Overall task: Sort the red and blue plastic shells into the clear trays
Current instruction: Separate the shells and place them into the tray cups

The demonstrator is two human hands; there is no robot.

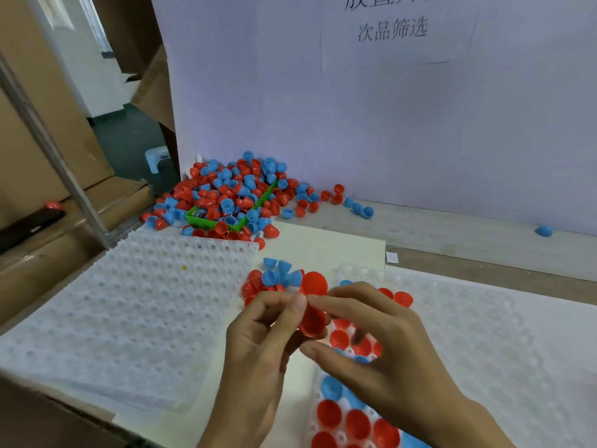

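My left hand and my right hand meet over the table and pinch two red shells that are nested or stuck together, one above the other. Under my right hand lies a clear tray with red and blue shells seated in its near pockets. A second clear tray, with bare pockets, lies to the left. A small cluster of loose shells sits between the trays. The big pile of red and blue shells is heaped at the back left against the wall.
A green bin is half buried in the pile. Stray blue shells lie along the lilac wall panel. Cardboard boxes and a metal post stand to the left. A cream sheet covers the wooden tabletop.
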